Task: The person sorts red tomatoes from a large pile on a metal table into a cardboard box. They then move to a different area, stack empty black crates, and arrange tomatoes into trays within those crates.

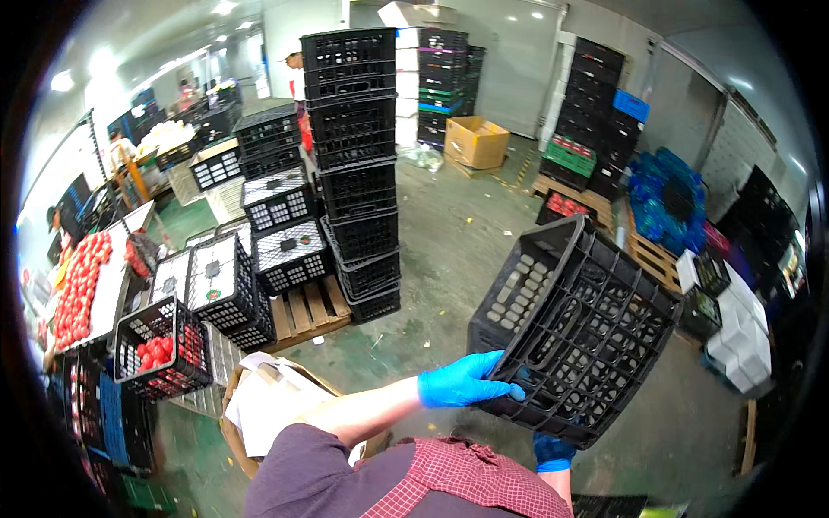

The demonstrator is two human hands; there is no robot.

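Observation:
A black plastic mesh crate (596,330) is held tilted in front of me on the right, and I see no contents through its openwork. My left hand (463,382), in a blue disposable glove, grips its near left edge with the thumb on the outer side. Below the crate's lower edge, my right hand (554,451) is also gloved in blue; its fingers are largely hidden by the crate, which it appears to hold. Ahead stands a tall stack of black crates (353,188). On my left, an open crate (162,349) contains red tomatoes (155,353).
Tomatoes (84,285) cover part of a white table (123,259). Covered crates (220,272) and a wooden pallet (307,311) stand left of the tall stack. A carton with white sheets (278,395) is near my left elbow. White foam boxes (741,330) stand right. Several people work far left.

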